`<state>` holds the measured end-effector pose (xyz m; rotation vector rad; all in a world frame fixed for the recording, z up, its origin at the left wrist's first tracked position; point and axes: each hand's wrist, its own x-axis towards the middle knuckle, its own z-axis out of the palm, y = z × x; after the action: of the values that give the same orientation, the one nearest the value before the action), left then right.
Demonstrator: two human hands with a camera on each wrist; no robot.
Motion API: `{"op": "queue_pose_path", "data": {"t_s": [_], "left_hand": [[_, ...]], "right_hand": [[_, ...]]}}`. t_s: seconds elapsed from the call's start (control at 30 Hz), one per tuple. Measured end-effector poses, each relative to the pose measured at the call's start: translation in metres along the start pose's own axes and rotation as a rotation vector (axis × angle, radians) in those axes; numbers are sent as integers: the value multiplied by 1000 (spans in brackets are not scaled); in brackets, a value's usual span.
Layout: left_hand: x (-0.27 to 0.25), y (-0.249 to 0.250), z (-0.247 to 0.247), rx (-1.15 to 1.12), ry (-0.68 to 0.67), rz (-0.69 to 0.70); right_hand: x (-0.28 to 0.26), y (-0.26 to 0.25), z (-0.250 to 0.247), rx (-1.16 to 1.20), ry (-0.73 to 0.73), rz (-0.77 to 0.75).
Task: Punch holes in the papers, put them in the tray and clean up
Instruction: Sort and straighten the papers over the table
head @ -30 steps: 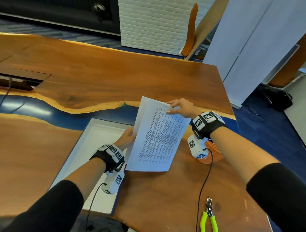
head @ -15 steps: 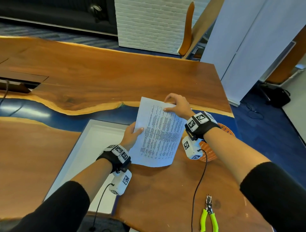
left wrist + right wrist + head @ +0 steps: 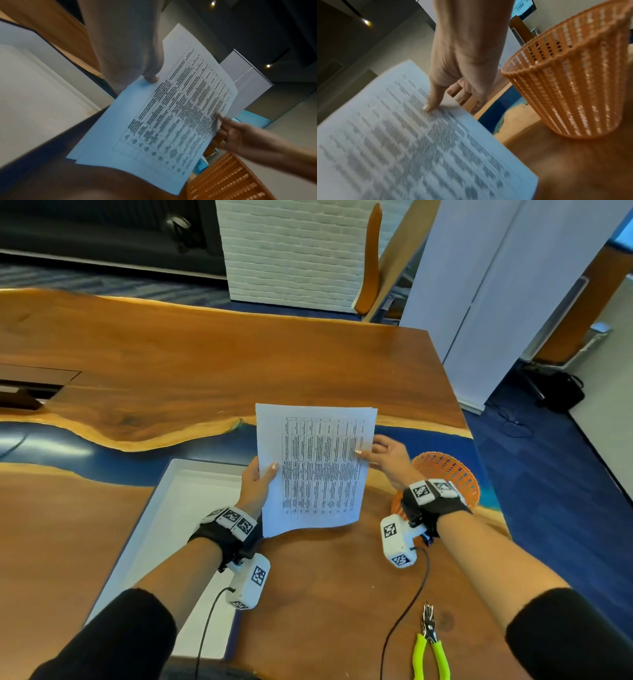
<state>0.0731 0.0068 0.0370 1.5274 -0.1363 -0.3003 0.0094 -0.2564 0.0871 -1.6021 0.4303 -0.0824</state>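
I hold a thin stack of printed papers (image 3: 317, 467) (image 3: 173, 115) (image 3: 412, 142) raised above the wooden table, its printed side facing me. My left hand (image 3: 258, 479) pinches the left edge, thumb on top. My right hand (image 3: 383, 455) pinches the right edge, thumb (image 3: 430, 102) on the print and the other fingers behind. The white tray (image 3: 164, 508) (image 3: 34, 94) lies just left of the papers, under my left wrist. A hole punch with yellow-green handles (image 3: 430, 648) lies on the table near the front right.
An orange mesh basket (image 3: 445, 477) (image 3: 573, 83) (image 3: 228, 180) stands on the table just right of my right wrist. The table's right edge (image 3: 479, 446) runs beyond it. Wrist-camera cables trail toward the front edge.
The papers have turned from tilted to upright and squared. My right hand slid from the top edge down to the right edge; the left hand shifted its pinch on the left edge.
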Motion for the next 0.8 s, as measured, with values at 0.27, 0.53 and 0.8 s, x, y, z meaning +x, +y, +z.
{"op": "queue_pose_path", "data": {"t_s": [0.27,0.53,0.8], "left_hand": [[-2,-12,20,-11,37,21],[-2,-32,21,36,32,-43],[-5,-47,17,91,-72,-48]], "right_hand": [[-15,50,27,29,139,-74],[-12,72,32,-48,134,-27],[-16,81,33,-117,84,84]]}}
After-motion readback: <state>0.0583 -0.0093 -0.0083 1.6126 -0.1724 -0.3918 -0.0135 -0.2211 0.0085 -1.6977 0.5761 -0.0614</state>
